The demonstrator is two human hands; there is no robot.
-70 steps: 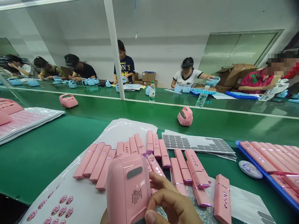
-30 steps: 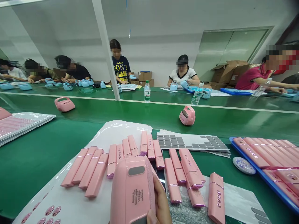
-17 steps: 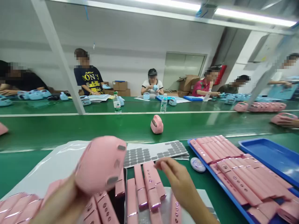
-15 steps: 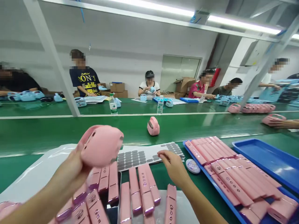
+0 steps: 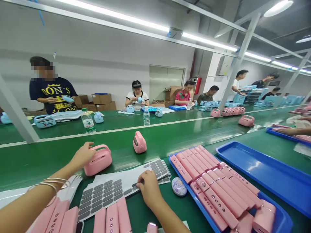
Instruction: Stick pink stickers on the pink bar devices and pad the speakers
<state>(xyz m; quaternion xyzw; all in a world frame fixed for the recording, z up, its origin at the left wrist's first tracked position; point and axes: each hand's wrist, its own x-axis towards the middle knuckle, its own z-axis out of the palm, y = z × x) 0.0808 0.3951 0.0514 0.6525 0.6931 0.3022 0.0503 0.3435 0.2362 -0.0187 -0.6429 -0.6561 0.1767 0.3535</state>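
My left hand rests on the handle end of a pink handled device that sits on the green conveyor belt. The fingers lie over the handle, and whether they still grip it is unclear. My right hand presses its curled fingers on a white sheet of grey oval stickers, near its right end. Pink bar-shaped panels lie in front of me at the bottom edge.
A second pink device stands further along the belt. A blue tray holds rows of pink panels, an empty blue tray lies beyond it, and a small round disc sits beside them. Several people work with blue devices across the belt; two water bottles stand there.
My left hand carried the pink device from close in front of me out onto the belt and set it down. My right hand left it and went onto the sticker sheet. The view swung right.
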